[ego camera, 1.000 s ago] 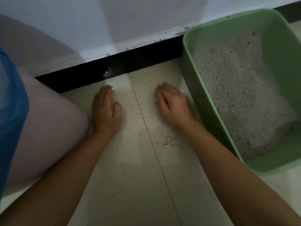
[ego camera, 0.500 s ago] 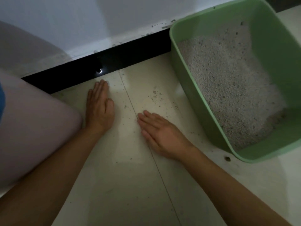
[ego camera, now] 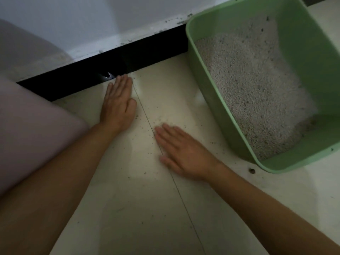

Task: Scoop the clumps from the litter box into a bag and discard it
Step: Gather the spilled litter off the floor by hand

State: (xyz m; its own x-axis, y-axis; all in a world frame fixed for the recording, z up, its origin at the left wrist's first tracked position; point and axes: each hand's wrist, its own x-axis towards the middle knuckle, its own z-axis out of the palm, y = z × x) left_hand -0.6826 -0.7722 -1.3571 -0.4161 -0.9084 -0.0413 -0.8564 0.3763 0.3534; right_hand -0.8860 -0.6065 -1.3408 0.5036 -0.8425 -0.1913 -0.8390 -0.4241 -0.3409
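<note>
Your left hand (ego camera: 117, 105), right hand (ego camera: 182, 153) lie flat, fingers straight, empty. Litter box (ego camera: 298, 161) likely heavy, rigid; grip rim.

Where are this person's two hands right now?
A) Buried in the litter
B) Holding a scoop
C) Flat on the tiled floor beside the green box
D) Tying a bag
C: the left hand and right hand lie flat, fingers straight, on the floor, outside the green litter box.
</note>
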